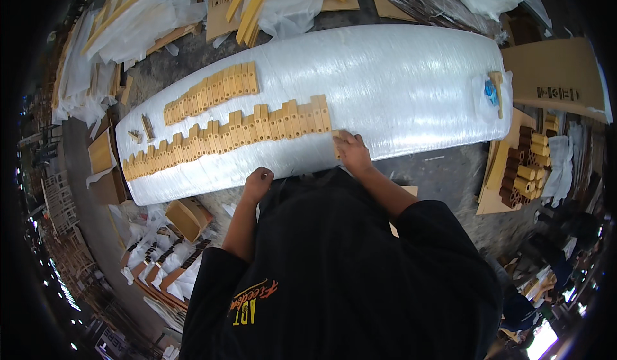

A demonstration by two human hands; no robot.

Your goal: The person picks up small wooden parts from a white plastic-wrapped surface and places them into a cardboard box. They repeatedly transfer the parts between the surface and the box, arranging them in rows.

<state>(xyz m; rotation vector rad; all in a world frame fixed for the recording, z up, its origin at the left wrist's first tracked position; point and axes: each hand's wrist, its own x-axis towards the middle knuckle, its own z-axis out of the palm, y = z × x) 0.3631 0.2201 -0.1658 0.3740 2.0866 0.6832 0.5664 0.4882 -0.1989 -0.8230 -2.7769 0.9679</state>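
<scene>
A long row of light wooden blocks (238, 132), each with a hole near its end, runs along the plastic-wrapped table (398, 83). Behind it lies a shorter row of similar wooden blocks (212, 93). At the right end of the long row, my right hand (350, 151) has its fingers closed on one wooden block (336, 143), just beside the last ones in line. My left hand (259, 181) is at the table's near edge, fingers curled in; whatever they may hold is hidden.
Small wooden pieces (146, 127) lie at the table's left end. A clear bag with something blue (491, 92) sits at its right end. Stacked brown and yellow pieces (526, 170) stand on cardboard to the right. An open carton (187, 218) is at lower left; yellow strips (257, 3) lie beyond.
</scene>
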